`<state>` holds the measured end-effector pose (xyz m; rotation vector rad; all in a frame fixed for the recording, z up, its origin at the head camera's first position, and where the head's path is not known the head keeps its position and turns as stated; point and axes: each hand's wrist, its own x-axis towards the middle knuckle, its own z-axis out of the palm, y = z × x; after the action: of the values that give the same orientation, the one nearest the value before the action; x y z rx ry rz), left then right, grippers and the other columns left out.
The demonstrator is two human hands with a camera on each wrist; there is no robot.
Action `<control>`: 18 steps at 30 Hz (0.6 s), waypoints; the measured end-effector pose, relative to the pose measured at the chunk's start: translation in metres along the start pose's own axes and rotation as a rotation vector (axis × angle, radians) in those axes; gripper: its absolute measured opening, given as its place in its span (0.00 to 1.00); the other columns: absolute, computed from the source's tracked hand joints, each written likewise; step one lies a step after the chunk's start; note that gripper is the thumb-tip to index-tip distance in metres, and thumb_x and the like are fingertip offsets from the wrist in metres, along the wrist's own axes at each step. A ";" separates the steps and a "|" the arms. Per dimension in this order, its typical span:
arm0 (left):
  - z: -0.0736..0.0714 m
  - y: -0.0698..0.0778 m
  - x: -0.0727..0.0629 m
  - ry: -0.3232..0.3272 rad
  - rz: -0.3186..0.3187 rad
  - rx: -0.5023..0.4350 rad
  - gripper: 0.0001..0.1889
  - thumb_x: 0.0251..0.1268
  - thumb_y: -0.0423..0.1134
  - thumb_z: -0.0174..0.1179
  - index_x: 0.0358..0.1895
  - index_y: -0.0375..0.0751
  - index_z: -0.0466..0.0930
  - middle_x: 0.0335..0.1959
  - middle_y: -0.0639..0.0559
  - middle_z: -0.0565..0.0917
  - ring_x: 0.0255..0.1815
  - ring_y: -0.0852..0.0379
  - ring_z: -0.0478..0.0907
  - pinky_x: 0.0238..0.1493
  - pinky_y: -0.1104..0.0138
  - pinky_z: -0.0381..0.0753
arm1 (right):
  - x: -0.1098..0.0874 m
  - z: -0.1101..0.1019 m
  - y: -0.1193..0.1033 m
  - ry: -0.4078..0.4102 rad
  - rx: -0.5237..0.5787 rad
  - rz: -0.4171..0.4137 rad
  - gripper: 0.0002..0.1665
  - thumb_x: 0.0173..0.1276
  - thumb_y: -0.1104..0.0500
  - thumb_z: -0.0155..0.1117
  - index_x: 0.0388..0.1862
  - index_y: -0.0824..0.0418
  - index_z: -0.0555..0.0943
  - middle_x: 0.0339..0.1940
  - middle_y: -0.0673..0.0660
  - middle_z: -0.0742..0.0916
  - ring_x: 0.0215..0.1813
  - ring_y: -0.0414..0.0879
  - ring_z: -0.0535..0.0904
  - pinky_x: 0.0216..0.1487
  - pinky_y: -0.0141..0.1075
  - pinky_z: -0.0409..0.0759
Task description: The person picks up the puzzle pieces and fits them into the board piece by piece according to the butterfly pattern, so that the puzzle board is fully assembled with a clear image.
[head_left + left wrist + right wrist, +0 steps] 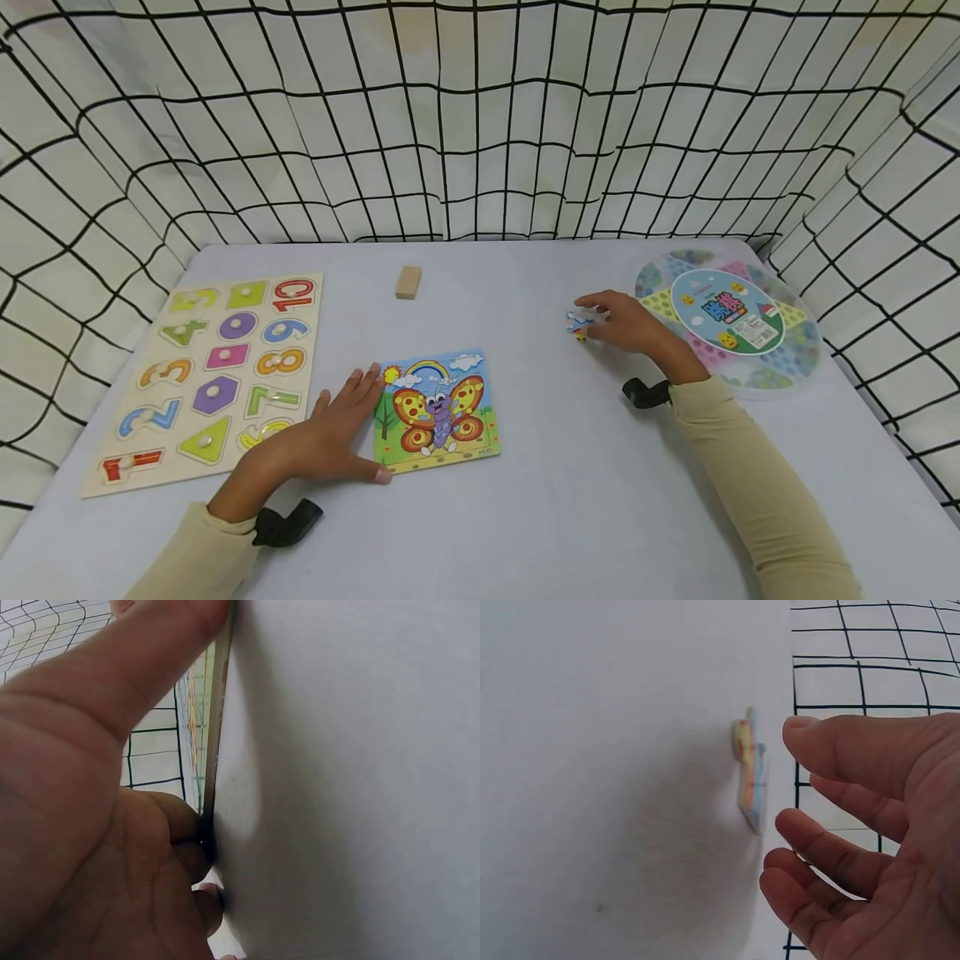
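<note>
A square butterfly puzzle (438,417) lies in the middle of the white table. My left hand (318,442) is spread along its left side, the thumb at the lower corner and the fingertips at the upper one. In the left wrist view, the thumb and fingers meet the puzzle's thin edge (217,735). To the right, my right hand (626,325) hovers with bent fingers over a small colourful puzzle piece (578,322). The right wrist view shows a gap between that piece (750,772) and the parted thumb and fingers.
On the left lies a wooden peg board (180,469) of numbers and shapes. A plain wooden block (408,282) sits farther back. A round, clear patterned pack (727,312) with a printed label is at the right. Black netting (480,154) over white cloth encloses the table's back and sides.
</note>
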<state>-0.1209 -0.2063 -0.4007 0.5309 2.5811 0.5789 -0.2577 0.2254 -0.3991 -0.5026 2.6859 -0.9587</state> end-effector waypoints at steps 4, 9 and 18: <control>-0.002 0.002 0.002 0.010 0.006 -0.011 0.66 0.42 0.65 0.72 0.77 0.33 0.42 0.79 0.41 0.36 0.77 0.39 0.29 0.68 0.35 0.30 | 0.002 0.001 0.002 0.006 -0.010 0.013 0.29 0.67 0.65 0.61 0.67 0.66 0.72 0.65 0.67 0.75 0.64 0.63 0.69 0.61 0.56 0.70; 0.000 0.004 -0.001 0.015 0.000 -0.034 0.66 0.41 0.64 0.73 0.77 0.33 0.44 0.79 0.40 0.38 0.77 0.38 0.29 0.67 0.35 0.30 | 0.004 0.006 0.000 0.029 -0.034 0.019 0.29 0.64 0.67 0.64 0.65 0.67 0.74 0.62 0.67 0.77 0.63 0.62 0.70 0.60 0.54 0.71; 0.001 0.002 -0.002 0.027 0.008 -0.035 0.66 0.41 0.65 0.73 0.77 0.34 0.44 0.79 0.40 0.38 0.77 0.37 0.30 0.67 0.34 0.31 | 0.006 0.010 -0.008 0.075 -0.161 -0.021 0.29 0.62 0.69 0.67 0.63 0.69 0.75 0.51 0.66 0.76 0.47 0.55 0.74 0.47 0.46 0.75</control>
<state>-0.1185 -0.2051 -0.3996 0.5253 2.5902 0.6371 -0.2576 0.2114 -0.4024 -0.5372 2.8464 -0.7848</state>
